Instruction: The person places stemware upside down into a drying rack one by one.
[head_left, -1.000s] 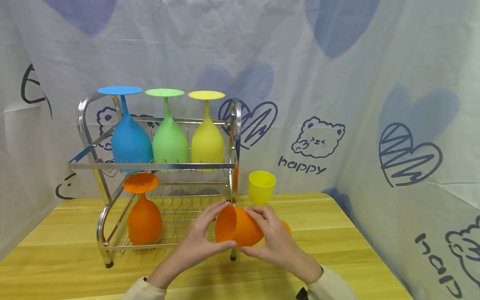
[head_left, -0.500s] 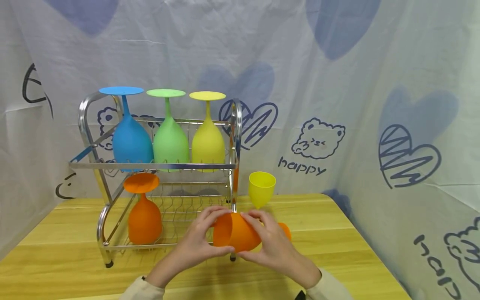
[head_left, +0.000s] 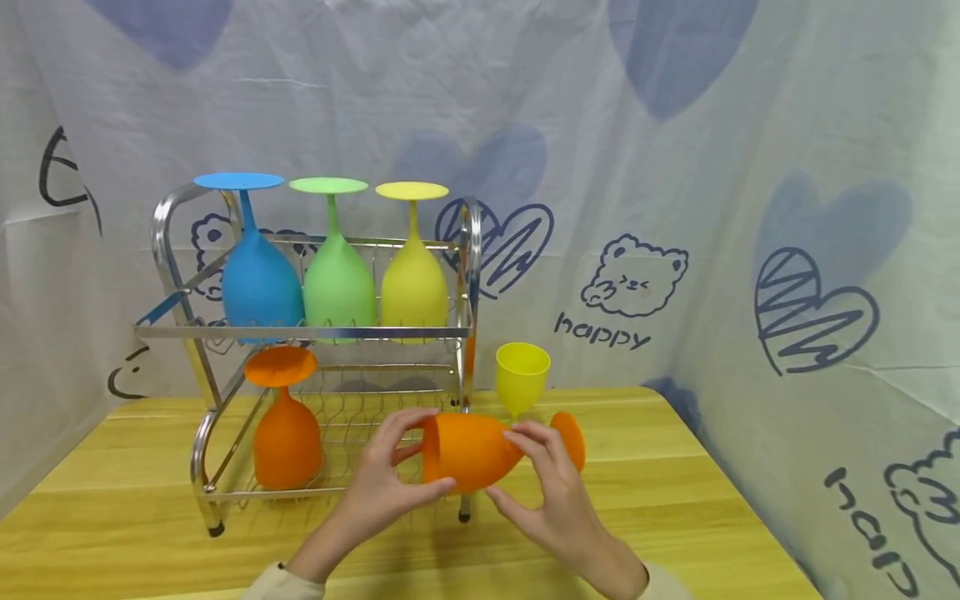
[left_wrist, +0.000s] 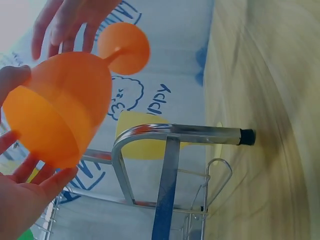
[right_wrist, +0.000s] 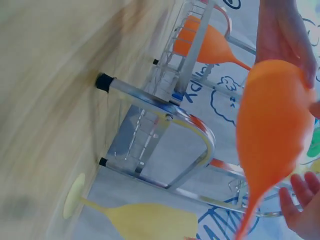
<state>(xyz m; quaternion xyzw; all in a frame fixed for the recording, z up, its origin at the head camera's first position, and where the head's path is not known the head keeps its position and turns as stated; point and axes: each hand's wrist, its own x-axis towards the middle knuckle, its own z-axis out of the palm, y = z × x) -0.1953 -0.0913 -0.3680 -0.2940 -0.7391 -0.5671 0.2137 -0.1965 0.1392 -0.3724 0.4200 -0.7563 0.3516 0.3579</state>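
The orange goblet (head_left: 468,452) is smooth and plain, with a deep rounded bowl, a thin stem (left_wrist: 116,55) and a flat, round foot (head_left: 567,442). It is held sideways, roughly level, above the tabletop (head_left: 645,508) and in front of the metal rack's (head_left: 307,332) lower right corner. Its mouth faces left, turned slightly toward the head camera, so a sliver of the inside shows; the foot points right. From the head, the stem is mostly hidden behind fingers.

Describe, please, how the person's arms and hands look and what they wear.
The left hand and right hand are ungloved, with no visible markings. The left sleeve and right sleeve are plain pale cream; only their ends show.
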